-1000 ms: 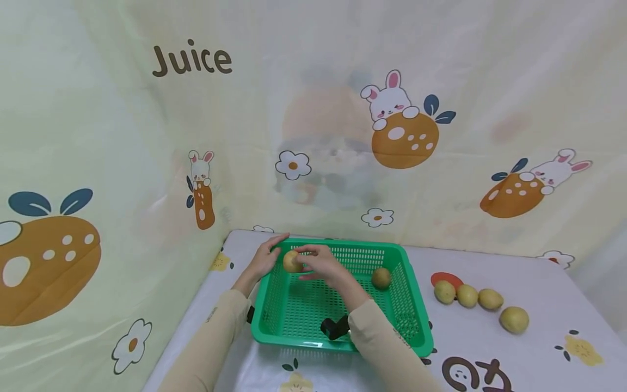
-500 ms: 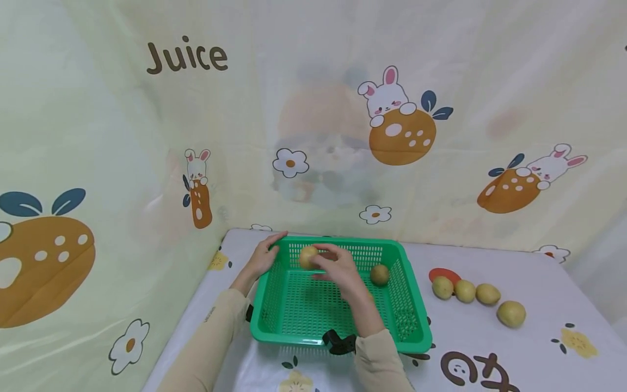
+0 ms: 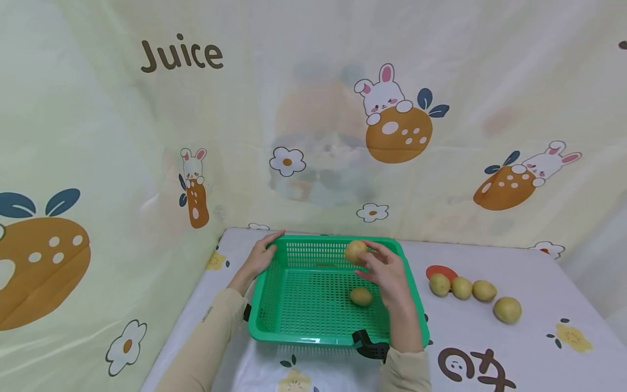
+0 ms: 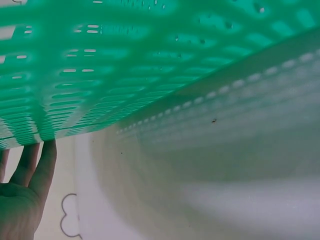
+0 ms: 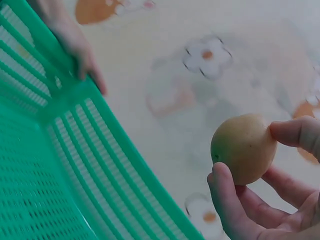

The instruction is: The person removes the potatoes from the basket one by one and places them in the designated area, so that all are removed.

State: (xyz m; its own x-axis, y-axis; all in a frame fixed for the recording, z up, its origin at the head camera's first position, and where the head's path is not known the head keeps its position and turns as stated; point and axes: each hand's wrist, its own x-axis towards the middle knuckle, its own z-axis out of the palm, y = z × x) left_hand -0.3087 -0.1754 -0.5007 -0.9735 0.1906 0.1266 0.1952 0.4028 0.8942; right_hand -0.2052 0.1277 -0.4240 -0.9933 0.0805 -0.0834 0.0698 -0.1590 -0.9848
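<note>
My right hand (image 3: 392, 272) pinches a light-brown potato (image 3: 355, 252) between thumb and fingertips, over the right back part of the green plastic basket (image 3: 313, 340). In the right wrist view the held potato (image 5: 245, 147) shows whole. Another potato (image 3: 361, 296) lies on the basket floor, left of my right forearm. My left hand (image 3: 258, 258) holds the basket's back left corner, thumb at the rim. In the left wrist view, the fingers of the left hand (image 4: 30, 185) reach up along the basket's slotted wall (image 4: 100, 70).
Several potatoes (image 3: 484, 291) lie in a loose row on the tablecloth right of the basket, near a flat red-orange oval (image 3: 442, 271). A printed curtain (image 3: 323, 109) stands behind and to the left. A black wrist mount (image 3: 368, 344) overlaps the basket's front rim.
My right hand has carried the potato rightward across the basket. One floor potato has come out from behind the forearm; another near the right wall is now hidden. The left hand stays.
</note>
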